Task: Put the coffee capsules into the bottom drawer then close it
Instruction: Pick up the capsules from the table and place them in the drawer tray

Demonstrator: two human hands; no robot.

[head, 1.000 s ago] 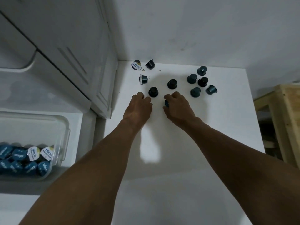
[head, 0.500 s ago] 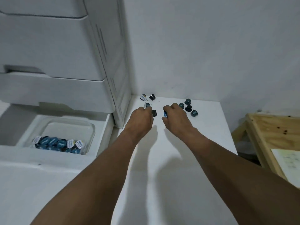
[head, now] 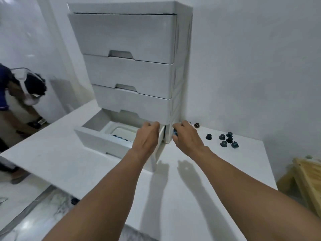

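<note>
The bottom drawer point(head: 97, 141) of the white drawer unit point(head: 132, 75) stands pulled out. Inside it is a clear tub point(head: 124, 130) with blue coffee capsules point(head: 119, 137). My left hand point(head: 147, 136) hovers over the drawer's right end with its fingers curled tight; whatever is inside the fist is hidden. My right hand point(head: 186, 136) is just right of the unit's corner and grips a blue capsule point(head: 175, 132). Several dark capsules point(head: 225, 140) lie on the white table point(head: 199, 180) to the right, with one more point(head: 208, 136) nearer and one point(head: 196, 125) by the wall.
The three upper drawers are closed. Another person point(head: 26, 89) bends down at the far left, beyond the table's left edge. A wooden frame point(head: 309, 176) stands past the table's right edge. Marbled floor point(head: 34, 211) shows at the lower left.
Both hands have lifted off the capsule cluster and moved left toward the open bottom drawer. My view has swung up and left, so the whole drawer unit shows.
</note>
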